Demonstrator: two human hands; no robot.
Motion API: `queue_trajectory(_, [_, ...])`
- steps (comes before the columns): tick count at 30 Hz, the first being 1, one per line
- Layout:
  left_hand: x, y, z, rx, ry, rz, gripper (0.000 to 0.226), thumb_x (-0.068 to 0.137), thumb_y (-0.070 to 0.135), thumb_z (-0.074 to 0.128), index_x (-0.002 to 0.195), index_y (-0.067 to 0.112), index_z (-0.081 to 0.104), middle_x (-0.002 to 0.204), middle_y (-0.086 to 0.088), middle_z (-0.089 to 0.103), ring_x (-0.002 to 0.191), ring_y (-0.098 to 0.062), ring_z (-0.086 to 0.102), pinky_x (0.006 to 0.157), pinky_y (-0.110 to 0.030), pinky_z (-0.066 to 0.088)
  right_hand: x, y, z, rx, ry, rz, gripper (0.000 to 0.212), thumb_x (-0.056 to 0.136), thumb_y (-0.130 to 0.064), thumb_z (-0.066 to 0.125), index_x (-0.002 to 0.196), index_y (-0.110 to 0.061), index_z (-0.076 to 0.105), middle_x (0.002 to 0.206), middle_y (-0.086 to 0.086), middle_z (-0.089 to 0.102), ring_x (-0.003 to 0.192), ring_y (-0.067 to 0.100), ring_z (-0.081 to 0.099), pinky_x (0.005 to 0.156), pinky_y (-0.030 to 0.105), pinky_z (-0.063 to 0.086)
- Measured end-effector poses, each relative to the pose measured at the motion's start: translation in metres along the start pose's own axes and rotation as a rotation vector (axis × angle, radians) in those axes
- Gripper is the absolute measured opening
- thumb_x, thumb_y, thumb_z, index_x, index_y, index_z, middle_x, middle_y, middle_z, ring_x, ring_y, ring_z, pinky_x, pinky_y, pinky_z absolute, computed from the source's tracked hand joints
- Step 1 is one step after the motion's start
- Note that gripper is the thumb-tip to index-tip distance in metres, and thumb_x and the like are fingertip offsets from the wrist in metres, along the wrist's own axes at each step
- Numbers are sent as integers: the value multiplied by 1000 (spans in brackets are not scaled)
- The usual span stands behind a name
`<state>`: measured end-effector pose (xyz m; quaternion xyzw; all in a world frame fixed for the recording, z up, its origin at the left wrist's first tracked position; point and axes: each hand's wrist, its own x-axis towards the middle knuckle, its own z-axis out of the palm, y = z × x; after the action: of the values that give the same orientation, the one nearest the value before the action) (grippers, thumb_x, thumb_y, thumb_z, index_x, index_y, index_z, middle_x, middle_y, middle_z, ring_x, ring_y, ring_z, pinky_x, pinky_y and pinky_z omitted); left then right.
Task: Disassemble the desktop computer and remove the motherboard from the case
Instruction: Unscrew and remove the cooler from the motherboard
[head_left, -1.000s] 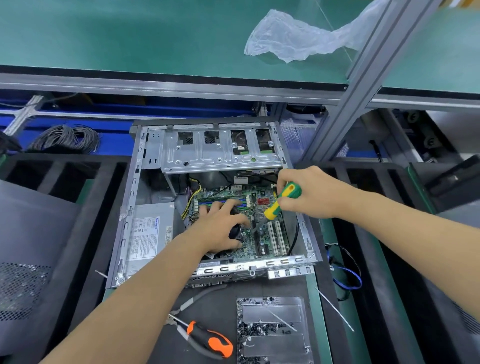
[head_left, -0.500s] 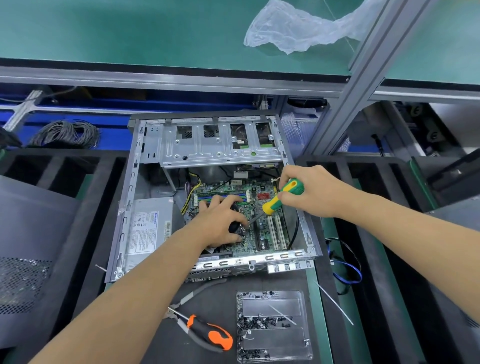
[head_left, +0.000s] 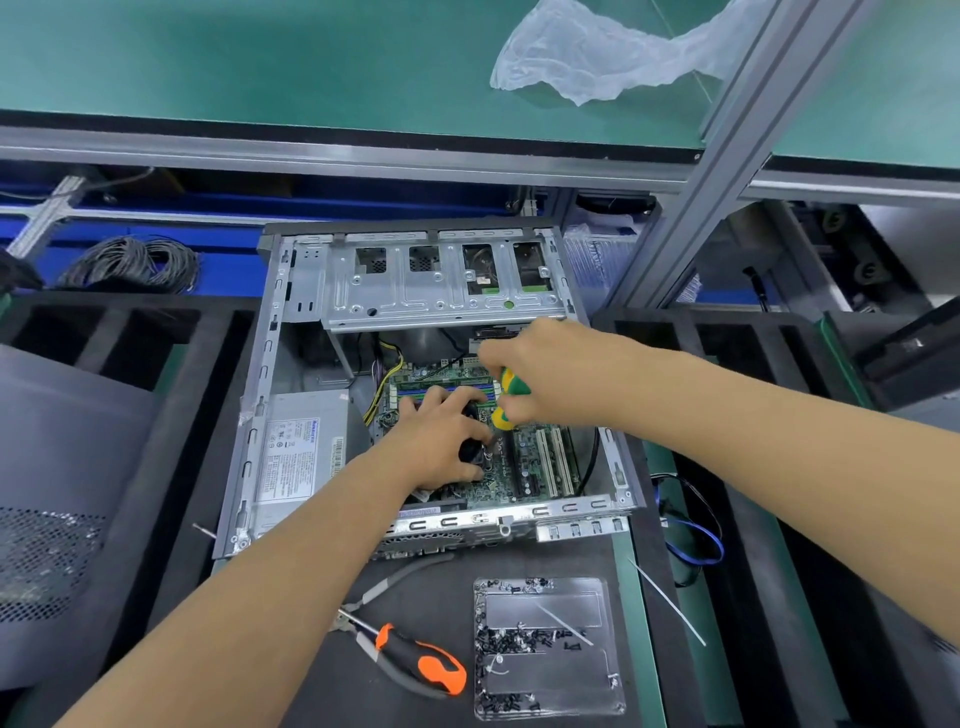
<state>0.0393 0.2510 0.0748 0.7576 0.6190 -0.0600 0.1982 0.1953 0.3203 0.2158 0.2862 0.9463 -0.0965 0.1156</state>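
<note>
Inside the open case (head_left: 270, 364), the motherboard (head_left: 524, 457) sits mounted; the left hand (head_left: 441, 441) presses spread on it, likely steadying, while the right hand (head_left: 540, 374) grips the screwdriver (head_left: 509, 397), blade hidden.

**Bare Steel, Green Board, Matt Foam**

The case (head_left: 415, 291) was unpainted sheet metal, dull grey with stamped holes. The motherboard (head_left: 524, 457) looked glossy green, its slots pale plastic. The screwdriver (head_left: 511, 397) handle was smooth green-and-yellow plastic. The power supply (head_left: 304, 452) wore a paper label on matt metal. The tray (head_left: 545, 647) was clear, shiny plastic. The bag (head_left: 597, 57) was thin, crinkled translucent film on a matt green mat (head_left: 234, 62).
</note>
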Motion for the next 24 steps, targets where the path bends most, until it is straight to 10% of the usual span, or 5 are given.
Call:
queue_trajectory(18, [2,5,-1,-199,28,-42,32,94,53,52,116,34,66,144,10,36,128,-26,25,97,-51,24,12,-15,-11,5,-78,80,35,91,-53,58,107,-23,53,87,1,42,76,26,47,49,29,27])
queue_trajectory(24, [0,-2,-4,-217,23,-66,82,72,66,70,142,34,42,153,10,24,138,-25,26,109,-53,23,15,-30,-13,-176,-81,43,28,100,-36,48,107,-9,52,79,4,37,81,31,52,55,34,33])
